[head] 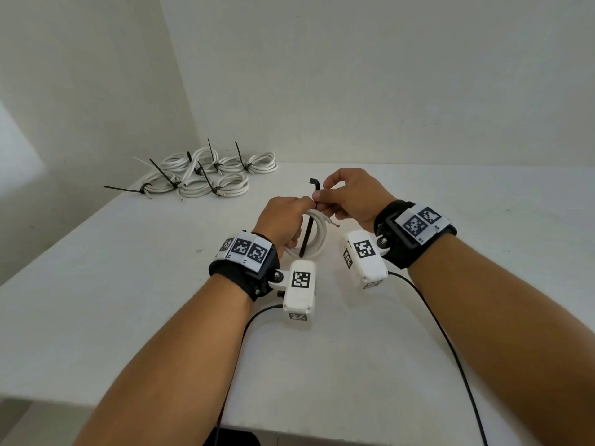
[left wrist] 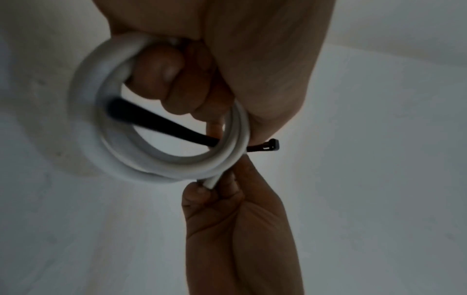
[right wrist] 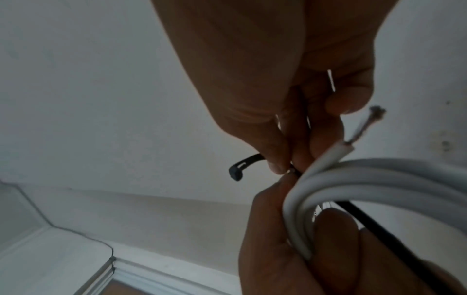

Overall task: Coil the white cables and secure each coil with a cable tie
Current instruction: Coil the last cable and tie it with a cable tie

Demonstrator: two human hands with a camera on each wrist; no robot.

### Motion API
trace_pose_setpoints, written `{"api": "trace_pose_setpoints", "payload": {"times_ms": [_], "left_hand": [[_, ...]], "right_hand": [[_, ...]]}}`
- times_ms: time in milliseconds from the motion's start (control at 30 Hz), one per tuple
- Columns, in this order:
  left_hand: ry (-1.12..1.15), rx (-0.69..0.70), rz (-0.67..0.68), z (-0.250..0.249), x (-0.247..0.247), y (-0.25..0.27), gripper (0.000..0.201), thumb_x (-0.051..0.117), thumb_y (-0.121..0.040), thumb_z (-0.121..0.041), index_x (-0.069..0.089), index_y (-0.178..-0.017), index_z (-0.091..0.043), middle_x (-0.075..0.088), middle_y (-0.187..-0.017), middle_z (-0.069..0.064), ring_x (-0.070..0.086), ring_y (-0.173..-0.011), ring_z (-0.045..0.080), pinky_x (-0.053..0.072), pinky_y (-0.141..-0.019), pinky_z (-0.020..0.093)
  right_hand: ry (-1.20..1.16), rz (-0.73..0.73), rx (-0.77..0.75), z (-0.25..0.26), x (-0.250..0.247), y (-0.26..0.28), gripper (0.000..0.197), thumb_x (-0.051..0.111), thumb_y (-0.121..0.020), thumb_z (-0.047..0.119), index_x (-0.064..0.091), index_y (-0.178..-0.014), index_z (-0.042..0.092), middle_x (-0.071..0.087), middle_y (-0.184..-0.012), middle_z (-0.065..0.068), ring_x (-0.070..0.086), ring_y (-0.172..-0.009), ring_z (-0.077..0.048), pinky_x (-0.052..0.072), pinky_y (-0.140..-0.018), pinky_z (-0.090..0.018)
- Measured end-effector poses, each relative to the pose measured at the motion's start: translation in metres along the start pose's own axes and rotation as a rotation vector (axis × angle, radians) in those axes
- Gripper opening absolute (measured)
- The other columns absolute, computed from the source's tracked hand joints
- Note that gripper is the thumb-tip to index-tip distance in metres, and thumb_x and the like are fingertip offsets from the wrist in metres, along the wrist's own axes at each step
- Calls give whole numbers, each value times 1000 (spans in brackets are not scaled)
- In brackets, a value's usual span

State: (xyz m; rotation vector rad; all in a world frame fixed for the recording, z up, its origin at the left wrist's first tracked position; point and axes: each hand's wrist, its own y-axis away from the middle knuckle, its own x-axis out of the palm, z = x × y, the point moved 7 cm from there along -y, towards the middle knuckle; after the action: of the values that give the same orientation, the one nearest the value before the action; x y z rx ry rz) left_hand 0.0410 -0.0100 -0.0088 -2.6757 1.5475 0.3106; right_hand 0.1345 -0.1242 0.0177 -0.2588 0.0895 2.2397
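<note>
The white cable coil [head: 314, 231] sits at the centre of the head view, held up off the surface [head: 386, 349] between our two hands. Our left hand [head: 283, 220] has its grip clamped on the coil — in the left wrist view the fingers [left wrist: 174, 87] curl through the ring and bunch the loops together. A black cable tie [head: 307, 235] runs through the coil's opening, its tail hanging down the middle of the ring and its head [right wrist: 236, 172] sticking out past the loops toward the upper centre of the head view. Our right hand [head: 352, 194] has its grip pinched together on the tie just behind that head, right where it crosses the loops.

The tie is not yet closed, and we judge that the weak spot. The cable's stripped free end [right wrist: 364, 127] pokes out beside our right fingers; if our left grip eases while we bring the tail round, the springy loops could fan open and that end escape the bundle. The tail could also slide back out through the ring — or meet the head the wrong way and fail to lock.

Farther off, at the upper left of the head view, a heap of tied coils [head: 212, 172] lies on the surface near the wall.
</note>
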Motion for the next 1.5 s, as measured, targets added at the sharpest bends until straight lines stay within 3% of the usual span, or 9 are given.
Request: {"api": "trace_pose_setpoints", "payload": {"times_ms": [267,400,533,667,767,867,1100,1333,1500], "left_hand": [[148,-50,46,2,0,1,34,58,-89,-17,48,-57,-17,26,-46,-4,21,-39,13,18,-43,24],[291,-103,-96,10,-18,-3,31,60,-87,-16,45,-60,-18,25,-49,-3,21,-39,13,19,-42,23],[227,-62,-193,11,-26,-4,20,58,-87,-18,52,-69,-12,32,-46,-1,27,-36,14,24,-42,23],[194,-39,-207,12,-24,-8,18,58,-87,-19,51,-73,-10,33,-48,2,30,-37,17,26,-41,23],[194,-23,-224,14,-22,-11,20,59,-86,-19,49,-70,-10,34,-51,3,32,-42,21,26,-41,23],[174,-4,-238,13,-20,-12,20,61,-84,-21,51,-70,-9,36,-53,4,35,-50,23,28,-44,25],[204,-6,-264,15,-36,-12,17,61,-87,-18,62,-74,-9,36,-45,0,31,-42,19,25,-40,21],[69,-7,-112,8,-28,-11,33,52,-98,-28,63,-71,-12,40,-51,3,35,-44,18,29,-43,26],[-142,49,36,0,-13,-3,26,47,-93,-14,56,-70,-6,42,-50,8,34,-41,20,26,-46,28]], "right_hand": [[241,-76,-164,16,-2,2,22,73,-87,29,58,-84,13,74,-71,-1,58,-57,-10,43,-55,-22],[480,-78,-286,33,2,13,40,74,-82,49,60,-71,13,47,-54,10,36,-47,-6,33,-47,-17],[614,182,-195,25,29,22,40,75,-82,48,67,-54,21,34,-45,6,25,-41,-9,22,-43,-18],[707,164,-144,18,35,20,46,78,-80,45,70,-63,3,32,-44,5,25,-37,-10,22,-43,-21],[733,166,-127,15,39,20,43,80,-77,44,68,-57,9,36,-44,5,28,-38,-9,25,-43,-20],[760,169,-116,12,45,20,35,82,-76,38,63,-52,19,48,-50,6,37,-43,-7,31,-48,-20],[672,148,-137,24,37,22,27,70,-86,25,67,-77,0,46,-55,3,39,-46,-9,34,-50,-22],[754,-26,-473,56,25,29,23,62,-89,27,61,-71,12,57,-70,6,48,-59,-10,41,-59,-25],[612,110,-611,56,31,33,11,68,-90,21,68,-81,16,65,-102,18,61,-68,-5,45,-62,-14]]}}
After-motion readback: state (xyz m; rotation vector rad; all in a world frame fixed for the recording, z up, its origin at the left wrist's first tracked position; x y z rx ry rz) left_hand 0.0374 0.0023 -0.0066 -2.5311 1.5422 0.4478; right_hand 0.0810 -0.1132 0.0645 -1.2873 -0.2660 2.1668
